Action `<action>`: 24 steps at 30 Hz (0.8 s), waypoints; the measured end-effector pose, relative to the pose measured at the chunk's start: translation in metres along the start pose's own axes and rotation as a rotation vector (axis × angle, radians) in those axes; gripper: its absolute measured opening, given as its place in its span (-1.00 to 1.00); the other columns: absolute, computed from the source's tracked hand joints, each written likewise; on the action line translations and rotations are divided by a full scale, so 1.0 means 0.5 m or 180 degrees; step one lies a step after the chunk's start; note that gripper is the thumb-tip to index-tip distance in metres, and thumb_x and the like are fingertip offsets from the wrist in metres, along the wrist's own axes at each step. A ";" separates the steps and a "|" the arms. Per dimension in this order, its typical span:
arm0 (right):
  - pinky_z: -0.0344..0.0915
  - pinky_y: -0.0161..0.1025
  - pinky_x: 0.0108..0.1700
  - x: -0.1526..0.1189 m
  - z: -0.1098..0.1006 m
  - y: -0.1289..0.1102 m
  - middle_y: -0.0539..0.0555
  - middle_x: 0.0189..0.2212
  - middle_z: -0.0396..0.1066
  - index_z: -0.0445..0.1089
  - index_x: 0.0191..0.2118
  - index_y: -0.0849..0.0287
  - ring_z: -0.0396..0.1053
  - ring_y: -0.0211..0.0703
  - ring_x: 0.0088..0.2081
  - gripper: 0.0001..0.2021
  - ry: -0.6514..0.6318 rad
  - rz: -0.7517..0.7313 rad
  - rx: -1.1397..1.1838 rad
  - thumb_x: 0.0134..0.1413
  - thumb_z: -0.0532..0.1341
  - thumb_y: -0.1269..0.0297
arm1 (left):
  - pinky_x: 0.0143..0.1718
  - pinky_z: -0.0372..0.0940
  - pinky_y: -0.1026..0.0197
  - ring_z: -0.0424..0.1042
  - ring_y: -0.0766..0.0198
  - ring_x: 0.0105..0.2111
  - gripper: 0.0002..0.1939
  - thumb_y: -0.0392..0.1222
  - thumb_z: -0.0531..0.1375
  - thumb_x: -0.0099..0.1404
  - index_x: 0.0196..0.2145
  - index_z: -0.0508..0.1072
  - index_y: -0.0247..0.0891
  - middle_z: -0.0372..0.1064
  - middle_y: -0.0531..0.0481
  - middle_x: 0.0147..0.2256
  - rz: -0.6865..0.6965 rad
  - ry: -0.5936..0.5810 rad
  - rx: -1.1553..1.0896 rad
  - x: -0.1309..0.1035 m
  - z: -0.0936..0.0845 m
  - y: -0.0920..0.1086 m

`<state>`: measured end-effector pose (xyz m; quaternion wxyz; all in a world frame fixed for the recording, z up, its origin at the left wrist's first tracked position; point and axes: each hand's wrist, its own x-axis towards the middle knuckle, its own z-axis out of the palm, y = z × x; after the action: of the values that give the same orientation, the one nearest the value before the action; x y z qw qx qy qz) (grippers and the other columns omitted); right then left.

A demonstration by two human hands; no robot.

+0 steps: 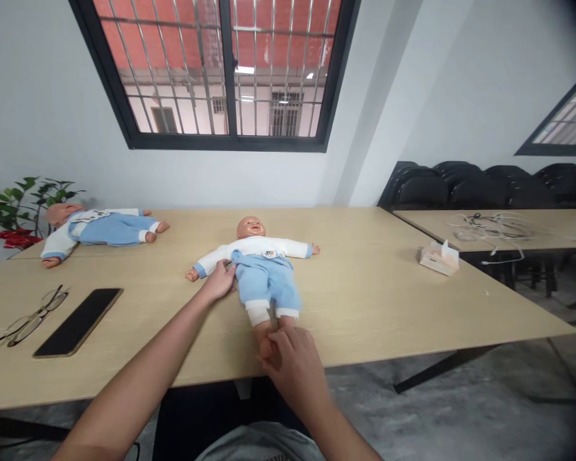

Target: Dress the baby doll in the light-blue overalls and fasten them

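Note:
A baby doll [269, 282] in a white top and light blue trousers lies on its back on the table, arms spread, feet towards me. At the left side of its waist, my left hand [221, 280] has its fingers closed on the edge of the blue trousers [252, 269]. Over the doll's lower legs, my right hand [295, 365] is closed around a foot [267, 347]. It hides most of the other foot. One trouser cuff [258, 312] sits lower than the other.
A second, similarly dressed doll [110, 227] lies at the back left near a potted plant [24, 198]. Glasses [36, 317] and a black phone [79, 322] lie at left. To the right are a tissue box [439, 259], tangled white cables [489, 227] and stacked black chairs [475, 189].

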<state>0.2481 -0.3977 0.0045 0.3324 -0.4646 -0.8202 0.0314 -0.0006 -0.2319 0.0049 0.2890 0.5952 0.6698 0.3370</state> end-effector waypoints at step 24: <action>0.41 -0.02 0.06 0.168 0.109 0.082 0.15 0.13 0.45 0.36 0.11 0.03 0.43 0.05 0.10 -0.57 -0.0093 0.2457 0.4872 0.12 0.28 0.09 | 0.19 0.26 -0.20 0.37 -0.14 0.15 -0.49 0.04 0.19 0.39 0.20 0.30 -0.22 0.39 -0.26 0.12 0.1161 0.1230 0.0993 -0.323 -0.004 -0.011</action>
<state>0.2182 -0.2948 -0.0093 0.5099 -0.3584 -0.3617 0.6933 0.0145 -0.3927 -0.0007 -0.0038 0.6677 0.6382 0.3833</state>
